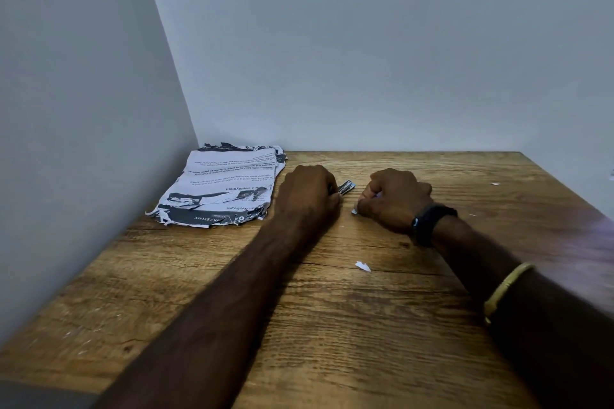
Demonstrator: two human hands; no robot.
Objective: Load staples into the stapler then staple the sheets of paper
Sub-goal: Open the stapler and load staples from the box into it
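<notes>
My left hand (pixel 309 196) is closed around a small stapler (pixel 346 187); only its metal tip pokes out to the right of my fist. A short gap away, my right hand (pixel 392 197) rests on the table with its fingers curled shut over something small and pale, possibly the staples box, mostly hidden. A stack of printed sheets of paper (pixel 222 186) with ragged, torn edges lies flat in the far left corner, just left of my left hand.
The wooden table (pixel 299 309) meets grey walls at the back and on the left. A white paper scrap (pixel 362 266) lies between my forearms, and a smaller scrap (pixel 495 184) lies at the far right.
</notes>
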